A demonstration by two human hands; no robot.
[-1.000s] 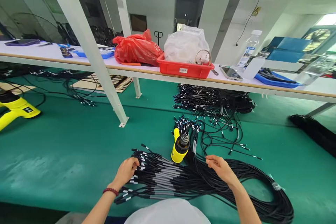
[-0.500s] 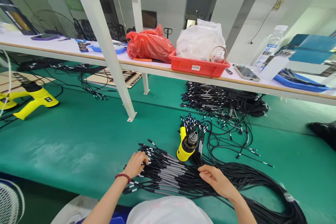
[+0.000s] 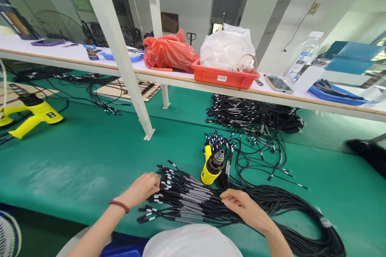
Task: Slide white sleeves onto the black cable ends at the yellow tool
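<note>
A wide bundle of black cables [image 3: 217, 205] with grey sleeves [image 3: 193, 198] lies fanned out on the green bench mat. My left hand [image 3: 146, 186], its fingers curled downward, is at the white-tagged cable ends [image 3: 169, 174]; its fingertips are partly hidden, so what they hold cannot be made out. On the right of the grey sleeves, my right hand [image 3: 241, 204] pinches at a black cable with thumb and fingers together. Just behind the bundle a yellow heat gun [image 3: 209, 174] stands with its stepped metal nozzle pointing up.
Behind lies a heap of black cables [image 3: 241, 112], below a shelf [image 3: 177, 75] carrying a red tray [image 3: 224, 78], a red bag [image 3: 170, 52], a phone [image 3: 279, 84] and a bottle [image 3: 304, 54]. A white post [image 3: 120, 54] meets the mat. Another yellow heat gun [image 3: 36, 114] lies left.
My left hand has shifted left, from over the tagged ends to their outer edge. My right hand stays by the same part of the bundle. The whole view has slid slightly.
</note>
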